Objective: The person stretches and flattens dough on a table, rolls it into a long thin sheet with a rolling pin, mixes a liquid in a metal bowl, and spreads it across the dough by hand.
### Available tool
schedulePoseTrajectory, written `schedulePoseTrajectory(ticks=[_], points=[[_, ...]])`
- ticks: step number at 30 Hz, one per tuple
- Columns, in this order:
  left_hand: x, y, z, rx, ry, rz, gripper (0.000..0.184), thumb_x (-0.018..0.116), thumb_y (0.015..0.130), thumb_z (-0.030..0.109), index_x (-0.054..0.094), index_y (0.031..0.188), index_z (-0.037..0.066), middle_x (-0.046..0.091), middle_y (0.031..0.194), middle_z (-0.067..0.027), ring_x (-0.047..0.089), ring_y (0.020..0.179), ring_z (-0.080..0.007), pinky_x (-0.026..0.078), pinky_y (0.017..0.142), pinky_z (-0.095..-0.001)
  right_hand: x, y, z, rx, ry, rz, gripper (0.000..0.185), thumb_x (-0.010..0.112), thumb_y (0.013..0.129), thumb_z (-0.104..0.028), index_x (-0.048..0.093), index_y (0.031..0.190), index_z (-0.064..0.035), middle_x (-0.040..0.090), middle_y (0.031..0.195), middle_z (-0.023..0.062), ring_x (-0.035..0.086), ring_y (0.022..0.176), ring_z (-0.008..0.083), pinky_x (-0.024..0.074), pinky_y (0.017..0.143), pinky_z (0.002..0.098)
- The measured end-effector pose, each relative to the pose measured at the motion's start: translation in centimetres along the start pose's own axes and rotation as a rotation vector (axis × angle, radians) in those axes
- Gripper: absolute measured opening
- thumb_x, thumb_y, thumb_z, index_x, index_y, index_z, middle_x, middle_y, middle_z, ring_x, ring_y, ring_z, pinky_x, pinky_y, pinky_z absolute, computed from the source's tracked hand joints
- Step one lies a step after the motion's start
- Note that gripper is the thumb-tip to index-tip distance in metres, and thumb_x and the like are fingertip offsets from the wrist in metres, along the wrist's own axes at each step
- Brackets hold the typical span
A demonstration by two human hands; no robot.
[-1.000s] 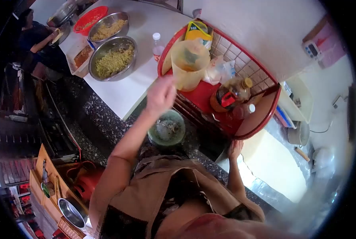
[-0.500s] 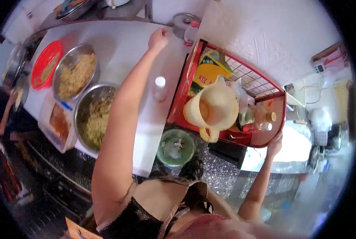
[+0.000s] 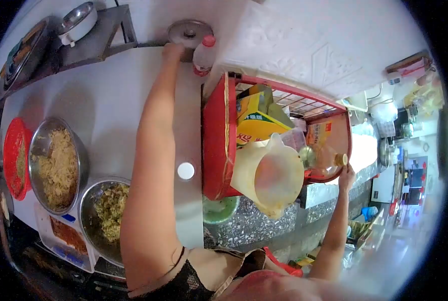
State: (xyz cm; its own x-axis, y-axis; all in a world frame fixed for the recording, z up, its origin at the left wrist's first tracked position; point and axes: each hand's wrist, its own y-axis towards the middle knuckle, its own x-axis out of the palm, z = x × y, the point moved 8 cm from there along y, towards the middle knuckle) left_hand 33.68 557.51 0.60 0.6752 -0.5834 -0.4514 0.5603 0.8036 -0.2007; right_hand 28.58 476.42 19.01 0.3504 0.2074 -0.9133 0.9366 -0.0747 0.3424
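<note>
My left hand (image 3: 172,51) reaches to the far end of the white tabletop, fingers curled. It is beside a round metal lid (image 3: 189,31) and a clear bottle with a red cap (image 3: 204,56); whether anything is in the fingers is hidden. My right hand (image 3: 347,177) closes on the near right rim of a red basket (image 3: 218,145). A clear bottle with a gold cap (image 3: 329,159) lies inside by that hand. The basket also holds a cream plastic jug (image 3: 246,173) and a yellow-and-green carton (image 3: 261,125).
Left on the tabletop (image 3: 118,100) stand a steel bowl of pale shredded food (image 3: 58,165), another of greenish chopped food (image 3: 108,210), a red basin (image 3: 16,160) and a tub of reddish-brown seasoning (image 3: 68,236). A white-capped bottle (image 3: 185,171) is beside my left arm. A green basin (image 3: 221,210) sits below the basket.
The view has shifted, bringing the table's far end closer. My left hand has come nearer the metal lid. My right hand stays at the basket's rim.
</note>
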Motion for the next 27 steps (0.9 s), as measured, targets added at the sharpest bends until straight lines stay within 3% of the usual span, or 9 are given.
schedulePoseTrajectory(ticks=[6, 12, 14, 16, 18, 21, 23, 25, 27], points=[[-1.6, -1.3, -2.2, -0.112, -0.331, 0.014, 0.058, 0.054, 0.075, 0.042, 0.066, 0.099, -0.009, 0.065, 0.106, -0.0258, 0.064, 0.098, -0.0346, 0.050, 0.085, -0.0432, 0.9, -0.4, 1.1, 0.046, 0.039, 0.043, 0.032, 0.048, 0.093, -0.023, 0.064, 0.112, -0.0015, 0.066, 0.097, 0.0236, 0.063, 0.088, 0.0401, 0.0481, 0.075, 0.0444], [-8.5, -4.8, -6.2, 0.248, -0.545, -0.122, 0.033, 0.060, 0.087, 0.027, 0.060, 0.099, -0.003, 0.063, 0.092, -0.0130, 0.063, 0.085, -0.0318, 0.058, 0.071, -0.0433, 1.1, -0.3, 1.6, 0.069, 0.120, -0.026, 0.035, 0.050, 0.094, -0.027, 0.064, 0.115, -0.0032, 0.067, 0.102, 0.0208, 0.065, 0.093, 0.0351, 0.0495, 0.080, 0.0406], [-11.1, -0.1, -11.8, 0.062, -0.819, -0.252, 0.037, 0.060, 0.090, 0.031, 0.054, 0.111, 0.001, 0.058, 0.102, -0.0129, 0.061, 0.092, -0.0294, 0.059, 0.073, -0.0419, 0.7, -0.5, 1.3, 0.086, 0.212, 0.009, 0.035, 0.052, 0.093, -0.024, 0.063, 0.118, -0.0024, 0.068, 0.102, 0.0186, 0.067, 0.091, 0.0290, 0.0504, 0.078, 0.0378], [-17.4, -6.0, -8.3, 0.079, -0.681, -0.176, 0.038, 0.057, 0.091, 0.023, 0.050, 0.118, -0.003, 0.051, 0.116, -0.0156, 0.056, 0.102, -0.0303, 0.054, 0.085, -0.0458, 1.9, -0.6, 2.6, 0.150, 0.412, -0.050, 0.038, 0.057, 0.087, -0.021, 0.063, 0.118, -0.0015, 0.068, 0.105, 0.0178, 0.066, 0.095, 0.0236, 0.0497, 0.081, 0.0338], [-23.1, -11.3, -4.2, 0.071, -0.587, -0.160, 0.040, 0.053, 0.092, 0.015, 0.045, 0.124, -0.007, 0.045, 0.130, -0.0184, 0.051, 0.112, -0.0313, 0.048, 0.096, -0.0496, 2.3, -0.4, 3.6, 0.074, 0.353, 0.040, 0.041, 0.064, 0.079, -0.026, 0.066, 0.117, -0.0095, 0.068, 0.107, 0.0164, 0.066, 0.097, 0.0243, 0.0494, 0.083, 0.0336], [-31.3, -18.0, 0.4, 0.030, -0.528, -0.255, 0.031, 0.059, 0.089, 0.010, 0.054, 0.115, -0.006, 0.056, 0.118, -0.0163, 0.051, 0.112, -0.0268, 0.047, 0.097, -0.0461, 2.2, -0.8, 3.6, 0.114, 0.328, 0.055, 0.034, 0.058, 0.084, -0.035, 0.068, 0.114, -0.0237, 0.069, 0.096, 0.0149, 0.066, 0.089, 0.0325, 0.0510, 0.078, 0.0379], [-34.2, -25.6, 4.6, 0.030, -0.375, -0.181, 0.041, 0.063, 0.087, 0.013, 0.051, 0.123, -0.002, 0.055, 0.122, -0.0144, 0.055, 0.111, -0.0249, 0.051, 0.092, -0.0381, 2.3, -0.8, 2.6, 0.010, 0.260, 0.005, 0.034, 0.056, 0.087, -0.032, 0.064, 0.116, -0.0172, 0.067, 0.087, 0.0191, 0.064, 0.081, 0.0390, 0.0519, 0.074, 0.0434], [-35.5, -33.0, 7.9, 0.078, -0.265, -0.158, 0.048, 0.066, 0.085, 0.015, 0.049, 0.128, -0.001, 0.055, 0.125, -0.0125, 0.056, 0.111, -0.0243, 0.052, 0.092, -0.0357, 1.2, -1.6, 2.1, 0.058, 0.379, -0.218, 0.035, 0.056, 0.085, -0.028, 0.062, 0.110, -0.0042, 0.063, 0.106, 0.0225, 0.060, 0.100, 0.0363, 0.0478, 0.082, 0.0463], [-35.0, -40.9, 10.3, 0.140, -0.219, -0.150, 0.050, 0.067, 0.085, 0.017, 0.049, 0.129, 0.001, 0.056, 0.125, -0.0110, 0.056, 0.112, -0.0227, 0.051, 0.093, -0.0360, 3.1, -2.6, 3.7, -0.155, 0.741, -0.002, 0.046, 0.060, 0.086, -0.029, 0.053, 0.125, -0.0059, 0.064, 0.100, 0.0245, 0.061, 0.094, 0.0412, 0.0490, 0.084, 0.0441]])
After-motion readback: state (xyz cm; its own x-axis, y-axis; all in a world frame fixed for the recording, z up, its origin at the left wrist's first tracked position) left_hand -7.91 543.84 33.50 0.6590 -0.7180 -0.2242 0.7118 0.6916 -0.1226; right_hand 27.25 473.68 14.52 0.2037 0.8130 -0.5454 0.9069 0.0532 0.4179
